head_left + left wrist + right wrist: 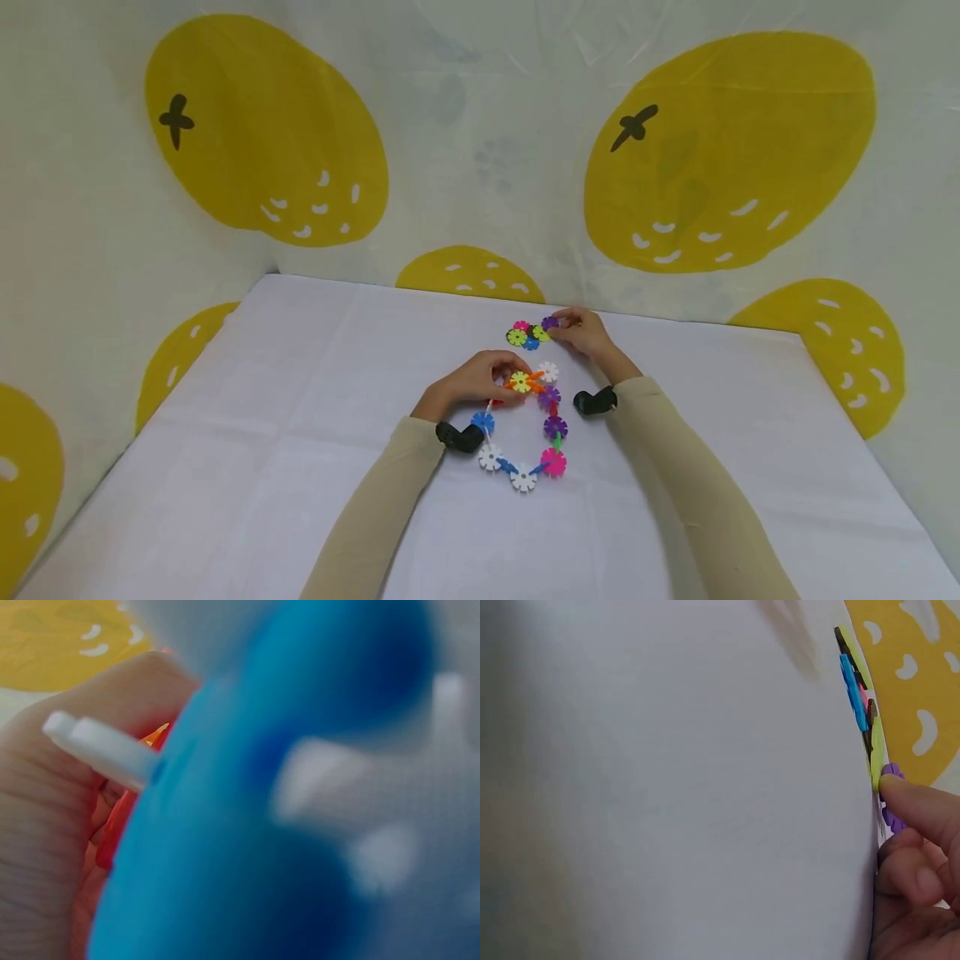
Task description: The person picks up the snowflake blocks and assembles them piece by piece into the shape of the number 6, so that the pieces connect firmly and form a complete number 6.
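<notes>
On the white table lies a loop of linked plastic snowflake discs (pixel 523 477) in white, blue, pink, purple, orange and red. My left hand (pixel 480 379) grips this loop at its far left part, by a yellow disc (pixel 521 382). In the left wrist view a blurred blue disc (pixel 225 825) fills the middle, with a red disc (pixel 116 829) partly hidden inside the curled fingers. My right hand (pixel 583 332) is at the small pile of loose discs farther back, its thumb and fingers around a purple disc (pixel 893 817). The thumb tip also meets a yellow-green disc (pixel 877 754).
Loose discs in the pile include a blue one (pixel 531 343), a pink one (pixel 521 326) and another yellow-green one (pixel 517 337). They lie close to the table's (pixel 300 375) back edge, before a curtain with yellow fruit prints (pixel 720 150). Black wrist cameras sit on both wrists.
</notes>
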A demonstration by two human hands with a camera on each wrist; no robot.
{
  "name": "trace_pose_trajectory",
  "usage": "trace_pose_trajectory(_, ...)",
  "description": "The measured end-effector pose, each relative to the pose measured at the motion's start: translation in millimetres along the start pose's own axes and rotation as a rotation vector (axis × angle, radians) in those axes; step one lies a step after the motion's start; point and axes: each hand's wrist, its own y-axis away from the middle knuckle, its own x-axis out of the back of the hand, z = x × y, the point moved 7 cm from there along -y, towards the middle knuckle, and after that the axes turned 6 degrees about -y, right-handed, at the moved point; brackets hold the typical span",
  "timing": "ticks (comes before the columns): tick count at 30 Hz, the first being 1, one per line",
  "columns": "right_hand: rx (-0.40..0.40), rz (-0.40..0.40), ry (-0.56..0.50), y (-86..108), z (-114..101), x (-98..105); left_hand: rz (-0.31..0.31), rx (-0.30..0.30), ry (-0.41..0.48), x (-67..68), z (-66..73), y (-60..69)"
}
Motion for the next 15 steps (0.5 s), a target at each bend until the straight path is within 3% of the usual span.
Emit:
trace_pose_trajectory(8,0.000,-0.039,-0.161,6.8,10,4,0.002,0.029,0.003,-1.0,1.4,1.8)
trace_pose_trajectory(15,0.035,-0.147,-0.228,23.1,10,3,0.018,0.021,-0.023,1.8,2.3,1.4)
